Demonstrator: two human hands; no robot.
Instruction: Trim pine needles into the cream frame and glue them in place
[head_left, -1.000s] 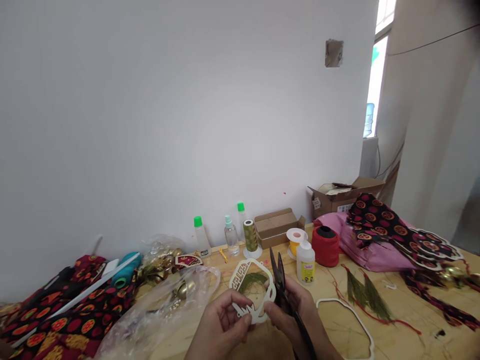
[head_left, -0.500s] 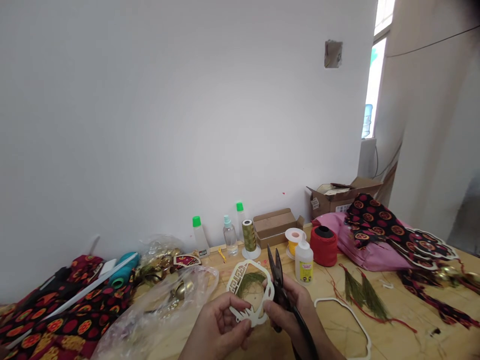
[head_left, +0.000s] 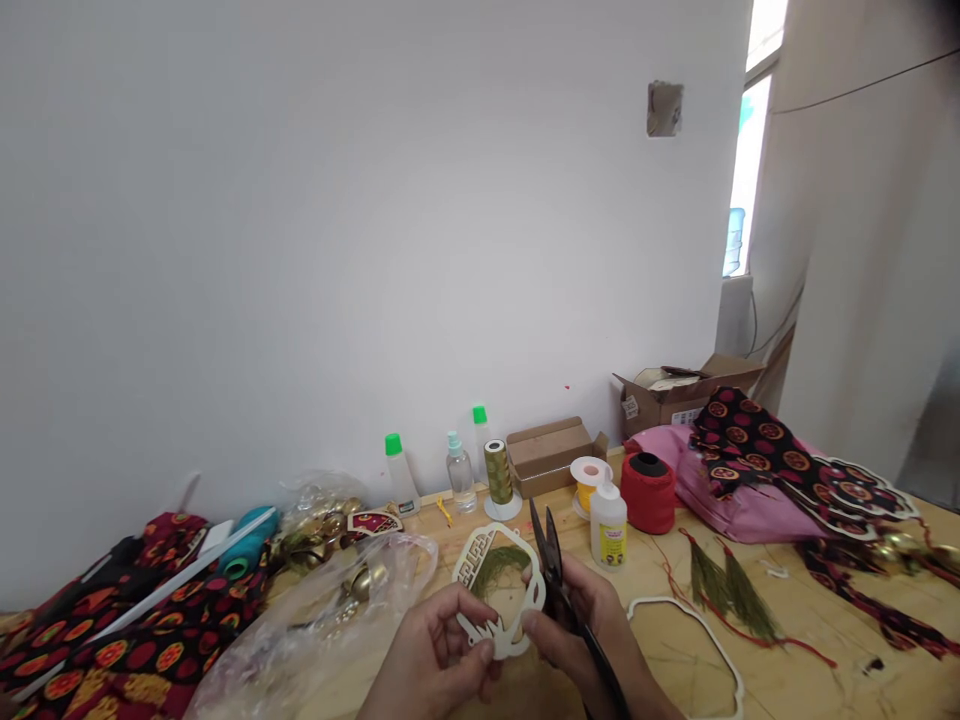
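Observation:
My left hand (head_left: pixel 450 645) pinches the lower left of a pale, flat openwork ornament (head_left: pixel 480 548) with a cut-out lattice and a leaf-like shape. In my right hand (head_left: pixel 577 640) lies a pair of dark scissors (head_left: pixel 550 545), blades pointing up and slightly parted. The thumb of that hand also presses the ornament's right edge. Through the ornament's opening shows a coil of olive-green thread (head_left: pixel 501 572) on the table. Part of the scissors' handles is hidden by my fingers.
A glue bottle (head_left: pixel 608 530), red thread cone (head_left: pixel 648 492) and olive thread spool (head_left: pixel 497 472) stand behind my hands. Green tassels (head_left: pixel 720 590) and a pale outline frame (head_left: pixel 697 625) lie right. Clear plastic bag (head_left: pixel 300 610) and patterned fabric (head_left: pixel 157 640) are left.
The ornament and scissors have shifted very slightly downward and left. The scissor blades look a little closer together. Both hands keep their hold.

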